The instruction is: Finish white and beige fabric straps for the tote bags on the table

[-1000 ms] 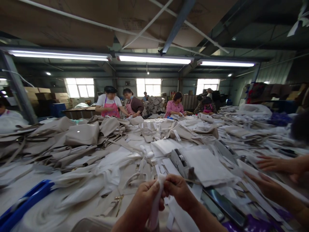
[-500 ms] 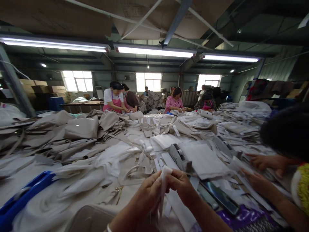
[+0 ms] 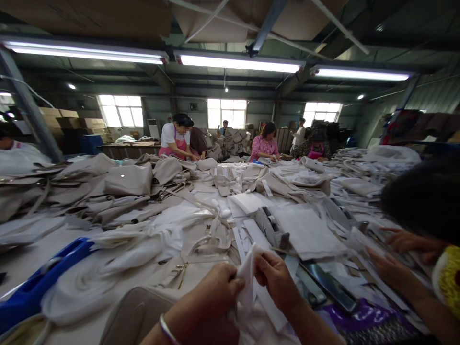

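Note:
My left hand (image 3: 224, 285) pinches one side of a thin white sheet (image 3: 247, 277), soft like foam or tissue wrap. On its other edge, the fingers of my right hand (image 3: 275, 278) are closed. The sheet stands up between both hands, spread into a narrow upright fold. Below my left forearm lies a beige bag (image 3: 132, 311), partly hidden. Just beyond it, a strap with a gold-coloured clasp (image 3: 182, 272) rests on more beige material. White strips (image 3: 268, 306) lie under my right hand.
A blue tape dispenser (image 3: 46, 278) and layered white wrap (image 3: 82, 292) are at left. Beige bags (image 3: 129, 179) heap up behind. Dark phone-like slabs (image 3: 332, 287) and a purple packet (image 3: 362, 318) lie at right, near a co-worker's hands (image 3: 391, 268). Other people work across the table.
The white sheet, bunched between my fingertips before, is now opened wider. My hands have moved slightly apart, and the view has tilted and shifted a little.

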A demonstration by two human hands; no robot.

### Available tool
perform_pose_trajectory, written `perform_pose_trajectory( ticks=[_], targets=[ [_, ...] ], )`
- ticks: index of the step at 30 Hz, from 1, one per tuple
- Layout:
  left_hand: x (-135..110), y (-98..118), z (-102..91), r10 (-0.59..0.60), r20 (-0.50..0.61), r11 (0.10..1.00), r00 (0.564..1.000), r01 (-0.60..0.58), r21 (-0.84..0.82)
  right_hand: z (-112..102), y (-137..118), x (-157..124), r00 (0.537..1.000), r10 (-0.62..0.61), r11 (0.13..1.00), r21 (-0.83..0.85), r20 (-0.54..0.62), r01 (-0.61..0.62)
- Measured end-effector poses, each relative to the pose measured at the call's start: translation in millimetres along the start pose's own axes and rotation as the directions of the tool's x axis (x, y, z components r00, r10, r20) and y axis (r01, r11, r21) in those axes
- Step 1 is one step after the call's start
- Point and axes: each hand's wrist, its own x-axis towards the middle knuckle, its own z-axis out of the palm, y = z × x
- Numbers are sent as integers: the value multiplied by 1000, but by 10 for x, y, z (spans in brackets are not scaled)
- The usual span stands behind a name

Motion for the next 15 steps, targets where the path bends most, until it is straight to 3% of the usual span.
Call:
perform_pose_trajectory(
  ticks=[4,6,9,15],
  targets=[
    [-23,-3,-45,18,-10,999,1000,-18,-28,-26,146,-122,983,33,998,49,183,-42],
    [-41,14,-70,39,34,996,999,-36,-86,-1,221,-161,974,63,996,53,219,-76],
    [-50,40,-68,96,97,978,991,-76,-195,83,267,-170,975,97,991,74,199,-113],
    [-56,99,22,128,18,983,992,-125,-133,245,160,-139,996,50,996,-76,75,-45]
  ],
)
